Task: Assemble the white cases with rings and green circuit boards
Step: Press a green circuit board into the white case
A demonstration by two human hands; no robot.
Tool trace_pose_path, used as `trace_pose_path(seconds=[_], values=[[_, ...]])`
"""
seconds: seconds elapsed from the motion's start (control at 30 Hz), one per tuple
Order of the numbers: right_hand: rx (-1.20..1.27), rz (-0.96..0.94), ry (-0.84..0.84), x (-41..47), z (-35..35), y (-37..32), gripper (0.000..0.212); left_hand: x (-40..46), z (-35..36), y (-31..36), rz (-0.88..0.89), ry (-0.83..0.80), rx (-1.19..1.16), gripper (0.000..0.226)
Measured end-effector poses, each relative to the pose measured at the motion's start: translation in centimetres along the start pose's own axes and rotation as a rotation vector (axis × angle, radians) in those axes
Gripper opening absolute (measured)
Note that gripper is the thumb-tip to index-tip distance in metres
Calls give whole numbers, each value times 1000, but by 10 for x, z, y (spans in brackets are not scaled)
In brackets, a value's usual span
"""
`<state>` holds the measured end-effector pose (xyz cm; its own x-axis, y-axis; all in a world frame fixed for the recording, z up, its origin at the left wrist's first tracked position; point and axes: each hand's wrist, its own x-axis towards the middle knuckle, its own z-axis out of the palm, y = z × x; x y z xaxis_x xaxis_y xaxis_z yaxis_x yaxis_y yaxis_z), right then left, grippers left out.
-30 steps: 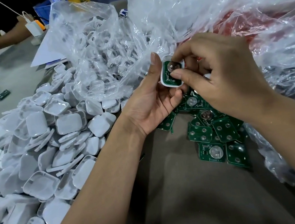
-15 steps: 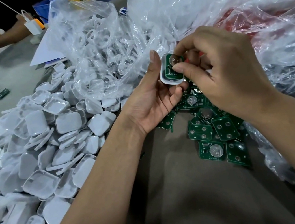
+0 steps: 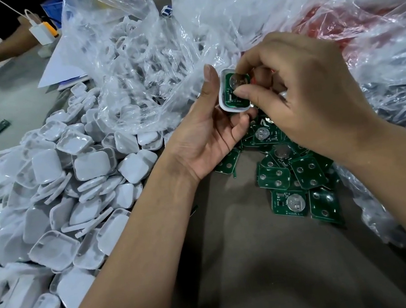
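While the left hand (image 3: pixel 210 137) cradles the small white square plastic case (image 3: pixel 226 103) at frame centre, thumb bracing its edge, the right hand (image 3: pixel 314 101) pinches the green circuit board (image 3: pixel 230 92), probably seating it inside.

Cases (image 3: pixel 91 167) are all plain white, the circuit boards (image 3: pixel 309 173) deep green with silver round spots. Bench (image 3: pixel 251 264) is dull grey-brown. Something red, maybe a bag (image 3: pixel 320 14), shows through clear plastic.
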<state>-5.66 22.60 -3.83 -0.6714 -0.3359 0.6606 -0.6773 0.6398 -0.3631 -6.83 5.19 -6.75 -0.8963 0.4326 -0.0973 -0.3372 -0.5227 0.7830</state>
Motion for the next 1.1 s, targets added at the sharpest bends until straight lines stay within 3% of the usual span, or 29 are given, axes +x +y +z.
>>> trace_pose_path(seconds=[0.57,1.1], values=[[6,-12,7,0,-1,2,20,1,-2,-1,0,-22,-5,63],[59,10,-9,-1,-4,1,13,0,-2,-2,9,-32,-1,48]])
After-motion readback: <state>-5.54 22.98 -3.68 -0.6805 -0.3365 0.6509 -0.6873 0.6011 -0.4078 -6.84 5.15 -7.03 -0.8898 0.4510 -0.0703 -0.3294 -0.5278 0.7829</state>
